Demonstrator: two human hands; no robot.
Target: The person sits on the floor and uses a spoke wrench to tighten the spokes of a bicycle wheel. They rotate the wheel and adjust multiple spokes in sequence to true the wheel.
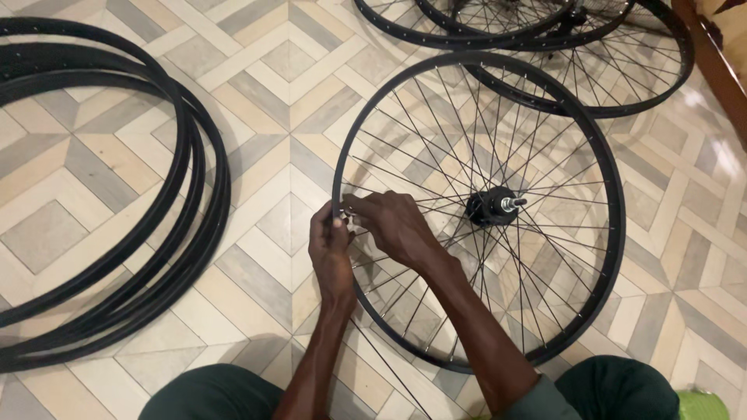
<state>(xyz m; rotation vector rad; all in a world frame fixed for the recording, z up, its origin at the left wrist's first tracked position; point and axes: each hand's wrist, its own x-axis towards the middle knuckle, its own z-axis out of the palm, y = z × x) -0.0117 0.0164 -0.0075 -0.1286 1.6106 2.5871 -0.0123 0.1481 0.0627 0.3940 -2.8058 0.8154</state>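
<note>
On the patterned tile floor [272, 70], seen from the head camera, a spoked bicycle wheel [478, 210] lies flat with its black hub [492, 206] near the middle, and both hands meet at the left edge of its rim [615, 233]. Good work at this spot seems to call for a steady rim, and for the small part to stay square to the rim hole while it is turned, so that it does not cross-thread. At that edge the left hand [331, 253] is nearly closed, fingertips pinched on a small bright piece, probably a spoke nipple. Beside it the right hand [397, 227] curls over the spokes, fingers bent against the same spot. Bare black rims [167, 233] are stacked toward the floor's left edge, and more spoked wheels [622, 70] lie at its far right corner.
</note>
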